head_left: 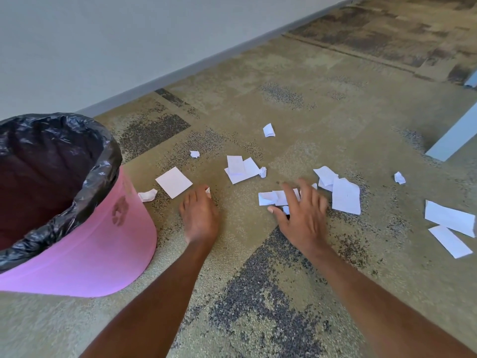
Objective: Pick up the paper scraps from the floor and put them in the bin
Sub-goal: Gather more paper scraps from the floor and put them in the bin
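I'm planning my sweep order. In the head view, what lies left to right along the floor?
Pink bin → crumpled scrap → flat square sheet → left hand pinching a small scrap → stacked sheets → right hand → large sheet → crumpled ball → two long sheets.

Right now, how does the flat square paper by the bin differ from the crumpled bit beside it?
The square paper lies flat and smooth, while the crumpled bit is scrunched and creased. The square paper is clearly larger than the crumpled bit. The crumpled bit sits nearer the bin, and the square paper lies just beyond it. Both are white and lie on the carpet.
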`<action>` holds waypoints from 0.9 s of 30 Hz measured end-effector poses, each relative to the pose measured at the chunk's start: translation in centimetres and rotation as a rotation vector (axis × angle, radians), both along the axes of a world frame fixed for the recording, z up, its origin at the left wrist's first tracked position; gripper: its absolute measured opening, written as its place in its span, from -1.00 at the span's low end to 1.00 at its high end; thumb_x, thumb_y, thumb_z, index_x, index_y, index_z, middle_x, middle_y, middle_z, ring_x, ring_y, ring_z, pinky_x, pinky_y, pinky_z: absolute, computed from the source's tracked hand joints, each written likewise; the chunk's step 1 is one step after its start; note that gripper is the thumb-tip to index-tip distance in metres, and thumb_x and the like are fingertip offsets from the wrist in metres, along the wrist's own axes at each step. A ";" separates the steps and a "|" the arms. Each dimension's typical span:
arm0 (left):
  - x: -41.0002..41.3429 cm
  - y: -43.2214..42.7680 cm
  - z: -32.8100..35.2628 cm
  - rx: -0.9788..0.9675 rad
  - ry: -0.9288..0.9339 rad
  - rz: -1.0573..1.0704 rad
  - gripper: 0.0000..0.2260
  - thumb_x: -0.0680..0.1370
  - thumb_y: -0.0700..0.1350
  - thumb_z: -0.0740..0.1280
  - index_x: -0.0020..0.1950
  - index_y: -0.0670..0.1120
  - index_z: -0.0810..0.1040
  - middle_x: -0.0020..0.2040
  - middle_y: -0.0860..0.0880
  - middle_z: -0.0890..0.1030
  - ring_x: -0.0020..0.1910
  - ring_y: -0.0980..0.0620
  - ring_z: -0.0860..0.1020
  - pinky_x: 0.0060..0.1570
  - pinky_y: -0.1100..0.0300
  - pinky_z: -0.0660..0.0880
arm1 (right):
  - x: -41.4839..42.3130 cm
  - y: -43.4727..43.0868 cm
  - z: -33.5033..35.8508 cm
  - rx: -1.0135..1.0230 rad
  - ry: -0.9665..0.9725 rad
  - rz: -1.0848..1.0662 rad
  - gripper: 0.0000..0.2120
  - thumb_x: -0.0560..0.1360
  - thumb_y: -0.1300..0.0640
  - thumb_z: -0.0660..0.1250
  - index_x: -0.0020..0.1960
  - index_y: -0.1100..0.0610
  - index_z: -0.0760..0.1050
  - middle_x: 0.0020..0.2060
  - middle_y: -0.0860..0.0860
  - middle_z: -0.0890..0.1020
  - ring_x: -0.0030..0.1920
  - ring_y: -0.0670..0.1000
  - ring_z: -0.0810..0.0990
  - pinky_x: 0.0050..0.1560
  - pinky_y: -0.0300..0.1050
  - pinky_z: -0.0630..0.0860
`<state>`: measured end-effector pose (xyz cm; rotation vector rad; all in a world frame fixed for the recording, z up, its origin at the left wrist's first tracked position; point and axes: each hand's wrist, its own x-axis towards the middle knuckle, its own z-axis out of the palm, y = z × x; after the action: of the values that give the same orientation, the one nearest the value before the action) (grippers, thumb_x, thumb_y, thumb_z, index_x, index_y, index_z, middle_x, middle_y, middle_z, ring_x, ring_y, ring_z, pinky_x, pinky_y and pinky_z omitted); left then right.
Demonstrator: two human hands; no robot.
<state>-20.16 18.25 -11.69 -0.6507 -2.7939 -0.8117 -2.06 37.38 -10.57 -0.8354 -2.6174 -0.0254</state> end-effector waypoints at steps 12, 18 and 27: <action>1.0 -0.2 0.9 0.120 0.024 -0.012 -0.60 0.60 -0.37 0.21 0.39 -0.08 0.48 0.13 -0.14 0.65 0.15 -0.20 0.58 0.19 -0.20 0.50 | -0.8 0.9 -1.5 -0.092 0.005 0.136 -0.56 0.67 -0.26 0.20 0.36 -0.01 0.57 0.38 0.07 0.50 0.39 0.14 0.45 0.38 0.14 0.40; 2.3 -0.8 1.5 0.215 -0.012 -0.097 -0.57 0.56 -0.43 0.20 0.39 -0.13 0.47 0.12 -0.14 0.58 0.07 -0.12 0.53 0.06 -0.16 0.55 | -0.5 0.3 -1.1 -0.053 0.070 0.181 -0.76 0.60 -0.02 0.37 0.22 0.02 0.62 0.13 0.04 0.54 0.10 0.09 0.49 0.06 0.04 0.49; 5.3 -0.8 4.4 0.294 -0.160 -0.148 -0.72 0.71 -0.26 0.20 0.40 -0.04 0.44 0.19 -0.02 0.58 -0.02 0.03 0.56 -0.15 0.07 0.50 | -0.4 -0.8 -0.7 0.022 -0.018 0.214 -0.78 0.57 0.13 0.44 0.21 0.09 0.64 0.13 0.10 0.62 0.02 0.11 0.57 -0.14 -0.01 0.64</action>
<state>-14.82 17.43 -7.31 -0.7759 -2.7027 -1.3271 -2.49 36.56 -11.31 -0.5464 -2.7037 -0.0031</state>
